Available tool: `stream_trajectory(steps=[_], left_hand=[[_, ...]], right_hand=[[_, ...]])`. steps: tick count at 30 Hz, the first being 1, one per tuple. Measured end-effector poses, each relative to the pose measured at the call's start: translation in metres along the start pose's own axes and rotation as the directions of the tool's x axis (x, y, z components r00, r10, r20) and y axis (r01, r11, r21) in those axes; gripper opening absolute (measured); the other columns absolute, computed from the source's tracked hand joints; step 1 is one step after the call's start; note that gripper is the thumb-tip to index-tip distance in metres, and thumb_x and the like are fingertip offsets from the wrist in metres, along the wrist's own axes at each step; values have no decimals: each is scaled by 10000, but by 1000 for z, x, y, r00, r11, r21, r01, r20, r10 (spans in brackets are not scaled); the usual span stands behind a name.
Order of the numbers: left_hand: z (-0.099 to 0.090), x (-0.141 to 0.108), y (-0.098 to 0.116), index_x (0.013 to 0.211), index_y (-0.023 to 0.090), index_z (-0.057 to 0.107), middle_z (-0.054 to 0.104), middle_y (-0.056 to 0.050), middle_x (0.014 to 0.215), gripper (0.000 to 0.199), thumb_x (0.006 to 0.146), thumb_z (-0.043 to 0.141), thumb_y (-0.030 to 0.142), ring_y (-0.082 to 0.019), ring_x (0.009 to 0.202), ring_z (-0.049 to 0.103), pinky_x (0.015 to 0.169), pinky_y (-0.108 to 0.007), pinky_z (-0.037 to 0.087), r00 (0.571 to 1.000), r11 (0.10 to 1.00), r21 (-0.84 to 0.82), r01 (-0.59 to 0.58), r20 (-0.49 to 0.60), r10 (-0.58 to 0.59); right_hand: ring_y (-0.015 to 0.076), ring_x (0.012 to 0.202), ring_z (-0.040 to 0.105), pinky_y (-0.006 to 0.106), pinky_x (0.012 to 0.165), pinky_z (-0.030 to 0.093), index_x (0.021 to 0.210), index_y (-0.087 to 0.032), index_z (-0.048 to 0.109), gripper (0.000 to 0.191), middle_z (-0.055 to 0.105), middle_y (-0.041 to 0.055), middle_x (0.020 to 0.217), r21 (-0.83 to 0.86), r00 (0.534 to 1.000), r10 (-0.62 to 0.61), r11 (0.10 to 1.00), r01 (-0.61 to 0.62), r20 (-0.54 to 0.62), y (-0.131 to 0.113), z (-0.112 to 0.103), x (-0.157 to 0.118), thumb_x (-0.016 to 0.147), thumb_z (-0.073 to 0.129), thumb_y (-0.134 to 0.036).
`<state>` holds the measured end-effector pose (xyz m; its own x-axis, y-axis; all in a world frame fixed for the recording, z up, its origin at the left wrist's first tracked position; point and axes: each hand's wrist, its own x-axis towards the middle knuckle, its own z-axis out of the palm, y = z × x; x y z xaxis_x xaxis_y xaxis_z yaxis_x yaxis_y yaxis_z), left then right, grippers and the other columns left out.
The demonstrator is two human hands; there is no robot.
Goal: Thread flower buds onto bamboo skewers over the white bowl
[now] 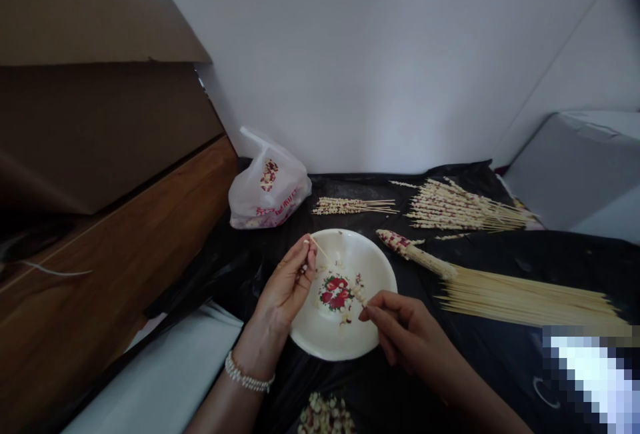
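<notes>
My left hand [290, 281], with a beaded bracelet on the wrist, is over the left rim of a white bowl [377, 264]. Its fingers pinch a thin wooden stick [319, 247], and a small pale piece shows at the fingertips. My right hand [397, 321] is closed in a pinch over the bowl's right side. Pale and dark red kernels [359, 293] show right by its fingertips; whether they are gripped or lie in the bowl is unclear. More loose kernels [345, 317] lie inside, around a printed red flower design.
Behind the bowl lie kernel-threaded sticks [345, 206] and a larger bundle [450, 207]. At right are a corn cob [417, 252] and many bare sticks [525, 297]. A plastic bag [270, 187], a cardboard box [100, 134] and a kernel pile [325, 415] surround the black sheet [225, 274].
</notes>
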<state>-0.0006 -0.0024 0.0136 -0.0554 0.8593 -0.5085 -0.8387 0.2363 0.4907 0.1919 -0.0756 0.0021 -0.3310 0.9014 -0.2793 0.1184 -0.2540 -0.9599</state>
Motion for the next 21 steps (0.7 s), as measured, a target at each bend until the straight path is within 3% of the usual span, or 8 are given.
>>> stream_trajectory(steps=[9, 16, 21], left_hand=[[1, -2, 0, 998, 92, 679, 717, -101, 969, 207, 854, 559, 3, -120, 843, 709, 706, -144, 567, 999, 998, 50, -43, -24, 44], [2, -2, -1, 1106, 132, 662, 724, -97, 979, 301, 855, 557, 6, -131, 839, 716, 684, -159, 577, 997, 997, 38, -72, -29, 73], [1, -2, -2, 1063, 137, 683, 727, -90, 975, 283, 847, 564, -2, -130, 862, 713, 703, -157, 573, 996, 995, 57, -79, -23, 81]], right_hand=[[71, 354, 306, 203, 407, 204, 865, -153, 639, 360, 406, -96, 389, -13, 1000, -6, 1000, 6, 24, 1, 2, 1, 930, 481, -469], [73, 360, 304, 204, 413, 202, 859, -144, 641, 361, 410, -92, 391, -23, 1000, -9, 1000, 9, 19, -1, 2, 2, 920, 486, -465], [72, 352, 303, 202, 411, 204, 861, -145, 639, 353, 405, -93, 385, -35, 1000, -7, 999, 7, 14, 0, 2, 2, 928, 471, -448]])
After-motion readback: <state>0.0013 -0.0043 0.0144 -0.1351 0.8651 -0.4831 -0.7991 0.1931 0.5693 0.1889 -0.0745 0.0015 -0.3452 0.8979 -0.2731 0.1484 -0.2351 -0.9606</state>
